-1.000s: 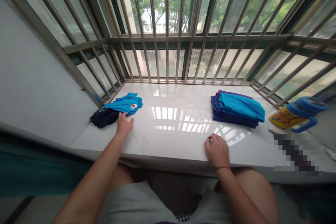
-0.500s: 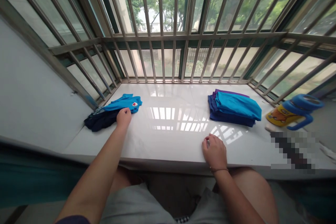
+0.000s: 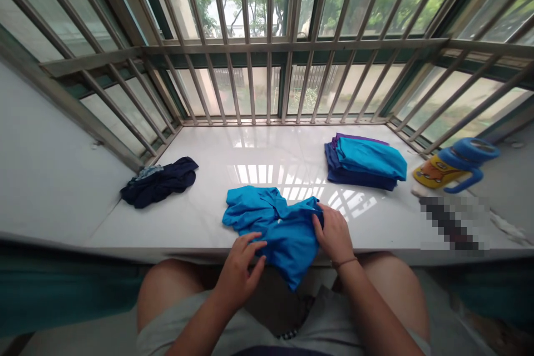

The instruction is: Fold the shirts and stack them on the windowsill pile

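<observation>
A crumpled bright blue garment (image 3: 267, 219) lies on the white sill in front of me, its near corner hanging over the front edge. Whether it is a shirt or shorts I cannot tell. My left hand (image 3: 240, 264) is at its near left side, fingers spread and apart, the tips at the cloth. At the garment's right end, my right hand (image 3: 334, 231) has its thumb and fingers closed on the fabric edge. Farther left lies a bunched dark navy garment (image 3: 167, 181) with a patterned light piece of cloth (image 3: 148, 172) against it, away from both hands.
A stack of folded clothes (image 3: 367, 161), blue, navy and purple, sits at the right rear. Beside it a yellow-and-blue bottle with a handle (image 3: 450, 167) lies tilted. A pixelated dark object (image 3: 448, 222) is near it. Metal window bars (image 3: 271, 83) enclose the sill (image 3: 200, 139).
The bright blue garment has come from the left pile to the sill's front middle. My left hand moved right and opened; my right hand now grips the cloth. The camera view has shifted slightly.
</observation>
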A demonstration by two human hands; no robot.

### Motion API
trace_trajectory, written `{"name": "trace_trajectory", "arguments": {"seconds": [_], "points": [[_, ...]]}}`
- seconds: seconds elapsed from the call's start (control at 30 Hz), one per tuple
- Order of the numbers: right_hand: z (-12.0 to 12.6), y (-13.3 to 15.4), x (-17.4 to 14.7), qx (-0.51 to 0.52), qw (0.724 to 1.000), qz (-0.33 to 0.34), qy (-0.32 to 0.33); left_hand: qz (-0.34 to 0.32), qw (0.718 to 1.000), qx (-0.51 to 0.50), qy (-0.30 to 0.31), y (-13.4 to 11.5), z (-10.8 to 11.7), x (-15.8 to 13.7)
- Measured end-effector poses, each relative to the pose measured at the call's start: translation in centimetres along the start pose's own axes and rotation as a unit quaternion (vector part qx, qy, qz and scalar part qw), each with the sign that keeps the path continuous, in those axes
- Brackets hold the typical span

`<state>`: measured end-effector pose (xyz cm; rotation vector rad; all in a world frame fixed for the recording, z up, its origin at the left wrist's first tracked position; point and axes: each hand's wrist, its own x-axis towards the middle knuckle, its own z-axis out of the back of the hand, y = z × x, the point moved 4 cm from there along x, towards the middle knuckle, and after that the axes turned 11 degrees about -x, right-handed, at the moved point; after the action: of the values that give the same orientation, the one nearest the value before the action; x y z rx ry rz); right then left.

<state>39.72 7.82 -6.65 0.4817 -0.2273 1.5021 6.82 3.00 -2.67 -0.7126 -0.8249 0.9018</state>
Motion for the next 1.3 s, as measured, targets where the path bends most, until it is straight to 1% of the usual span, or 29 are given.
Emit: {"name": "trace_trajectory", "arguments": {"seconds": [0.07,0.2,0.27,0.33,0.4,0.43,0.47,0.53,0.57,0.63,0.67,0.73,0.77,0.8,0.87,0.97,1.07,1.13,1.2,1.3], "points": [[0.0,-0.1,0.0,0.020,1.000,0.006,0.015,0.006,0.999,0.029,-0.017,1.5,-0.1,0.3],[0.6,-0.5,0.3,0.091,0.996,-0.001,0.027,0.052,0.997,0.048,-0.015,4.8,-0.4,2.0],[1.1,-0.5,0.4,0.143,0.989,-0.010,0.031,0.086,0.996,0.034,-0.010,5.6,-0.5,2.8],[1.8,-0.5,0.1,0.201,0.978,-0.038,0.027,0.123,0.992,0.011,-0.008,5.6,-0.3,3.5],[2.6,-0.1,-0.7,0.263,0.961,-0.086,0.028,0.151,0.988,-0.004,-0.016,4.7,-0.1,3.9],[3.1,0.4,-1.3,0.292,0.949,-0.113,0.033,0.152,0.988,-0.009,-0.021,3.9,0.0,4.0],[3.7,1.0,-2.0,0.317,0.938,-0.137,0.041,0.138,0.990,-0.013,-0.022,2.8,0.1,4.1],[5.2,2.9,-3.4,0.353,0.920,-0.154,0.065,0.074,0.997,-0.027,0.004,0.1,-0.3,4.2],[6.2,4.1,-4.0,0.365,0.917,-0.140,0.077,0.034,0.998,-0.037,0.030,-1.4,-0.6,4.2],[8.5,6.7,-4.6,0.380,0.918,-0.065,0.094,-0.038,0.994,-0.063,0.084,-4.1,-1.4,4.1],[9.8,7.9,-4.8,0.386,0.917,-0.017,0.101,-0.064,0.990,-0.080,0.100,-5.2,-1.7,4.0],[12.0,9.6,-4.6,0.395,0.910,0.060,0.113,-0.096,0.982,-0.118,0.108,-6.6,-1.8,4.1],[13.0,10.0,-4.5,0.400,0.906,0.078,0.117,-0.103,0.980,-0.136,0.102,-7.0,-1.6,4.1],[13.7,10.2,-4.2,0.404,0.904,0.079,0.118,-0.100,0.979,-0.153,0.091,-7.1,-1.3,4.2],[14.9,9.9,-3.7,0.412,0.903,0.054,0.111,-0.073,0.981,-0.171,0.062,-6.8,-0.4,4.3],[15.8,9.4,-3.4,0.436,0.894,0.022,0.098,-0.011,0.988,-0.151,0.001,-5.8,1.5,4.1],[16.3,9.6,-3.2,0.454,0.885,0.035,0.097,0.035,0.991,-0.118,-0.047,-5.2,3.4,3.3],[16.1,10.0,-3.3,0.456,0.878,0.062,0.130,0.038,0.990,-0.116,-0.071,-5.4,4.7,2.7],[15.6,10.5,-3.4,0.447,0.870,0.086,0.191,0.025,0.987,-0.118,-0.103,-6.0,6.0,1.9],[14.5,10.9,-3.7,0.416,0.862,0.092,0.274,-0.012,0.983,-0.097,-0.156,-7.6,8.4,0.7]]}}
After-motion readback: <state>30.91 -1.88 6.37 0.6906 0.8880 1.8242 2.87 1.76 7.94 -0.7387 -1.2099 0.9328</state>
